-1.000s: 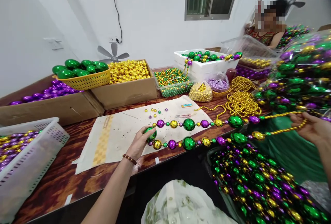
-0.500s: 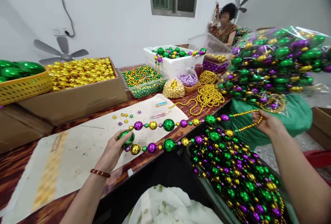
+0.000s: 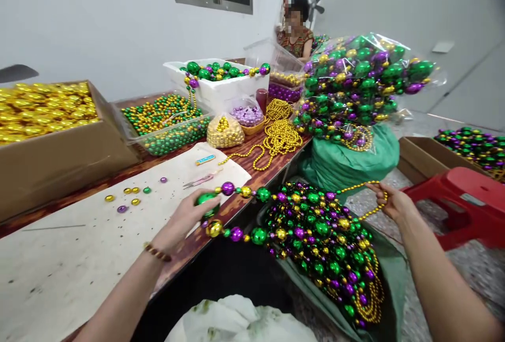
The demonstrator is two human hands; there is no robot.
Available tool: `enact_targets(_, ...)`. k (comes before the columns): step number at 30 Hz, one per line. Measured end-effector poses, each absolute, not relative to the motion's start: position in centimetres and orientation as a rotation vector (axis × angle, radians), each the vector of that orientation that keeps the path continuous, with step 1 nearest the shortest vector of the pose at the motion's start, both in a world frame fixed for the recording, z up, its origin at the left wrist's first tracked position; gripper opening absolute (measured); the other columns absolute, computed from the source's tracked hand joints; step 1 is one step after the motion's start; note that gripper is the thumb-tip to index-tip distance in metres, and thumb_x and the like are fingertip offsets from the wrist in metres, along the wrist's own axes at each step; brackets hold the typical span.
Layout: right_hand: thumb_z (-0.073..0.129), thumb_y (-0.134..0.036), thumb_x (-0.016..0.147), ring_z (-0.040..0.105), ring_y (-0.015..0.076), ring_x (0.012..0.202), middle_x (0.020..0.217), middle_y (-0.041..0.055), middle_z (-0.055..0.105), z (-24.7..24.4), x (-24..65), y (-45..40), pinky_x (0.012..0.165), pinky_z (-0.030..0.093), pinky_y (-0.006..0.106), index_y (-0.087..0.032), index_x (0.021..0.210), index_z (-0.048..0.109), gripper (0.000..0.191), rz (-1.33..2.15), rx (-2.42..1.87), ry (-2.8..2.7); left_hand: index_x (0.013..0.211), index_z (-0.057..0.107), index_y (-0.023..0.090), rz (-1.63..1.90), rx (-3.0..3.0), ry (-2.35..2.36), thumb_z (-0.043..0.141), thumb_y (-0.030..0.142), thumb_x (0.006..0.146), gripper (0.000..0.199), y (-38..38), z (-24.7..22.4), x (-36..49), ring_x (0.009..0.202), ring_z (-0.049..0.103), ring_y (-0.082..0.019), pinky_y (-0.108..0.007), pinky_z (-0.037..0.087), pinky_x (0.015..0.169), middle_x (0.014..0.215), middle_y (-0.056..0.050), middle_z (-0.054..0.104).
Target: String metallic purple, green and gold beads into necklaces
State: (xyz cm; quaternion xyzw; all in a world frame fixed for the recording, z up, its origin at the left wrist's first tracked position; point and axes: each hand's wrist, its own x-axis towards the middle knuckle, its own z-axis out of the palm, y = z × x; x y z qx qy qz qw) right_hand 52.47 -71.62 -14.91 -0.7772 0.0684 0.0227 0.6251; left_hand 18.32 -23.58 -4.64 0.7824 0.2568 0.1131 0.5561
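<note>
A bead necklace point(image 3: 259, 235) of green, purple and gold balls stretches between my hands as a long loop. My left hand point(image 3: 189, 214) is closed on the large green ball at its left end, over the table's front edge. At the other end, the fingers of my right hand point(image 3: 389, 202) grip the thin gold bead strand. Below the loop, an open green sack point(image 3: 396, 273) holds a heap of similar necklaces point(image 3: 339, 258). Part of the loop hangs in front of this heap and blends with it.
On the table lie a white cloth point(image 3: 79, 258), loose beads point(image 3: 135, 202), scissors point(image 3: 201, 180) and gold bead strands point(image 3: 282, 142). Behind stand a cardboard box point(image 3: 59, 163), a plastic bin point(image 3: 173, 139) and a foam box point(image 3: 221, 89). A red stool point(image 3: 465, 200) stands right; a person point(image 3: 295, 42) sits beyond.
My view has turned to the right, bringing the red stool into sight. Both hands have carried the stretched necklace rightward and over the sack, keeping their grip.
</note>
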Motion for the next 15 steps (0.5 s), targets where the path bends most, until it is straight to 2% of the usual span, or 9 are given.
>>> enact_targets(3,0.046,-0.027,0.099,0.044,0.0035,0.047,0.08,0.0017,0.062,-15.1,51.3,-76.3,0.038,0.034,0.014,-0.012,0.09,0.06,0.022,0.116,-1.69,0.283,0.097,0.067,0.016,0.222,2.077,0.465,0.066,0.06,0.071,0.052,-27.1,-3.6,25.5,0.087,0.061,-0.024,-0.031,0.044,0.073,0.092,-0.007,0.069)
enact_targets(5,0.044,-0.027,0.1,0.045,0.0039,0.047,0.082,0.0026,0.062,-15.7,50.3,-79.2,0.037,0.032,0.014,-0.012,0.092,0.059,0.023,0.111,-1.648,0.367,0.101,0.065,0.014,0.239,2.187,0.39,0.059,0.065,0.073,0.058,-29.3,-3.0,30.2,0.086,0.061,-0.024,-0.032,0.044,0.073,0.093,-0.008,0.068)
enact_targets(9,0.05,-0.029,0.098,0.058,0.0091,0.061,0.087,0.0039,0.062,-19.5,46.7,-82.9,0.046,0.044,0.018,-0.013,0.099,0.059,0.019,0.127,-1.597,0.569,0.118,0.055,0.014,0.265,2.488,0.303,0.057,0.068,0.074,0.07,-32.6,-3.1,35.9,0.101,0.059,-0.03,-0.036,0.043,0.08,0.113,-0.015,0.063)
enact_targets(11,0.055,-0.03,0.095,0.062,0.0127,0.068,0.089,0.0041,0.063,-22.6,44.0,-83.3,0.053,0.051,0.023,-0.013,0.101,0.06,0.018,0.193,-1.586,0.671,0.118,0.056,0.016,0.208,2.61,0.232,0.054,0.066,0.078,0.064,-33.5,-3.9,36.3,0.105,0.059,-0.031,-0.036,0.043,0.082,0.116,-0.016,0.062)
enact_targets(15,0.06,-0.03,0.093,0.065,0.016,0.076,0.091,0.0034,0.064,-28.4,38.6,-82.3,0.06,0.054,0.027,-0.016,0.104,0.061,0.017,0.32,-1.611,0.815,0.105,0.063,0.02,-0.087,2.675,0.138,0.052,0.055,0.083,0.043,-33.4,-6.4,34.3,0.093,0.065,-0.026,-0.031,0.045,0.077,0.1,-0.01,0.07)
